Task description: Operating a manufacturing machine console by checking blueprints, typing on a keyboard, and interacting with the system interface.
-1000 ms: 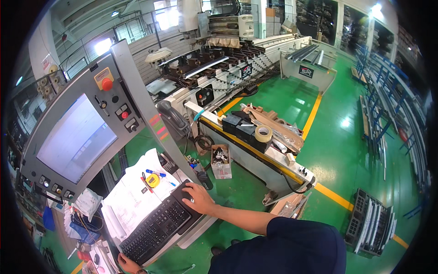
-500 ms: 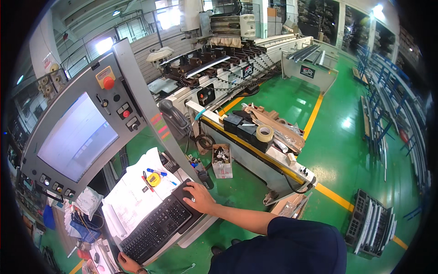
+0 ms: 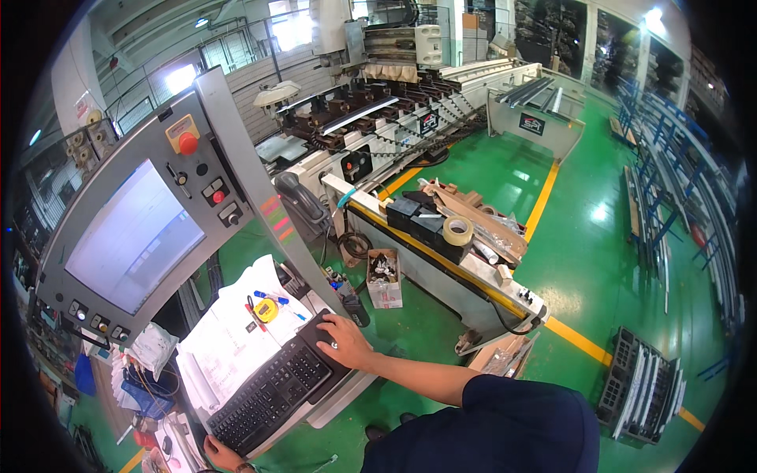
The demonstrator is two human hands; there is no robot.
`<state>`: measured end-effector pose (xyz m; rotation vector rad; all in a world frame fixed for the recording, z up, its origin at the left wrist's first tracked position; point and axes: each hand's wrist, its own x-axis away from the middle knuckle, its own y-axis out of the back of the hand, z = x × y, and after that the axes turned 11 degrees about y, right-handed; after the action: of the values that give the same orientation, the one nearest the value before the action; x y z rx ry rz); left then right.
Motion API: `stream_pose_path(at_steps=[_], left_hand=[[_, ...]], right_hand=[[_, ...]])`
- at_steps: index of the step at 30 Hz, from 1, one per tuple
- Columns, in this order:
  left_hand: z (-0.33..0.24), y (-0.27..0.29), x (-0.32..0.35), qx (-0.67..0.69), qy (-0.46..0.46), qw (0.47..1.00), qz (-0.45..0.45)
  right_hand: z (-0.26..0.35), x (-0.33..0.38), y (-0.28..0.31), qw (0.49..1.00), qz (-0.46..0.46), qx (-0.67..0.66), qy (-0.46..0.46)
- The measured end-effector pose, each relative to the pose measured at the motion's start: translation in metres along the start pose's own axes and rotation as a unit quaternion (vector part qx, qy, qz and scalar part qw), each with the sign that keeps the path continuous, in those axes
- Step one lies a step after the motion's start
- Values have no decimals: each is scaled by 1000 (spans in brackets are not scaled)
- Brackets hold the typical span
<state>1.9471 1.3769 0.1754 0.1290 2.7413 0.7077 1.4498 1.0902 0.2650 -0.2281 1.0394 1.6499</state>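
Note:
My right hand (image 3: 348, 344) rests over a dark computer mouse (image 3: 332, 344) on a black mouse pad, fingers curved round it. Left of the pad lies a black keyboard (image 3: 264, 398) on the console's shelf. At the keyboard's near left corner is my left hand (image 3: 223, 455); most of its fingers are hidden, so its grip is unclear. Behind the keyboard, white drawing sheets (image 3: 229, 339) are spread out, with a yellow tape measure (image 3: 266, 310) and several pens on top. Above them stands a tilted control panel with a lit screen (image 3: 134, 236).
A red emergency button (image 3: 188, 143) sits on the panel. To the right, a white machine rail (image 3: 441, 272) carries black blocks and a tape roll (image 3: 457, 230). A carton (image 3: 384, 280) of scraps stands on the green floor. A crate (image 3: 640, 386) with metal profiles lies at right.

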Motion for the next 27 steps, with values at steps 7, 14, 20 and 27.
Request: stream_pose_path(at_steps=[7,14,20,27], left_hand=[[2,3,-5,32,-9,999,4],[-4,0,3,-4,-4,1000,0],[-1,7,0,4,-3,1000,-2],[-2,1,-1,2,-3,1000,-5]], right_hand=[[1,-1,-2,1000,-3,0,5],[-1,0,-1,1000,-5,9,1],[1,-1,-3,1000,-6,5,7],[0,-1,-2,1000,-7,-1,-7]])
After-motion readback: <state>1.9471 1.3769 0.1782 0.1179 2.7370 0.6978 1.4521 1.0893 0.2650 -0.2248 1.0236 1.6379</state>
